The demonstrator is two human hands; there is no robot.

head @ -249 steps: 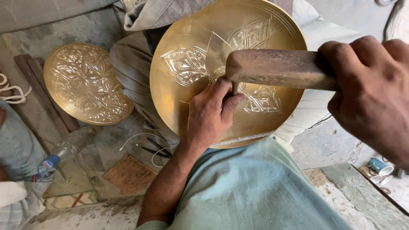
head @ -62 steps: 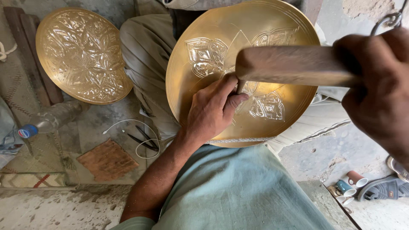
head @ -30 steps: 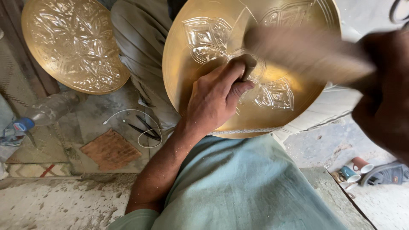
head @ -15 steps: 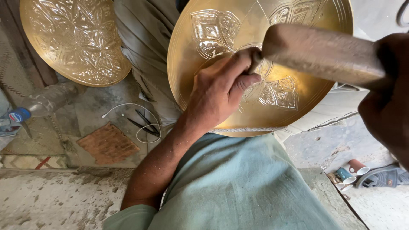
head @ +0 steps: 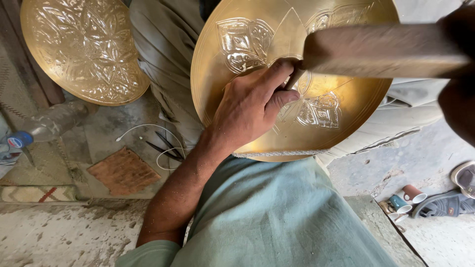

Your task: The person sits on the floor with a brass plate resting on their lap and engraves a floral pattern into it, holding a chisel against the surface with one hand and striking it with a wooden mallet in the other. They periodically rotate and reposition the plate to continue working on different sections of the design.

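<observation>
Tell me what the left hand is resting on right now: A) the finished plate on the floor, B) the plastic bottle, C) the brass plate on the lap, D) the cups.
C: the left hand lies on the brass plate on the lap, pinching a thin punch beneath the mallet.

Left hand (head: 250, 106) pins chisel (head: 294, 79) on brass plate (head: 237, 64); right hand (head: 457, 74) grips mallet (head: 381, 49).

Left hand (head: 250, 106) low, fingers pinched closed; right hand (head: 457, 84) raised, fist clenched.
</observation>
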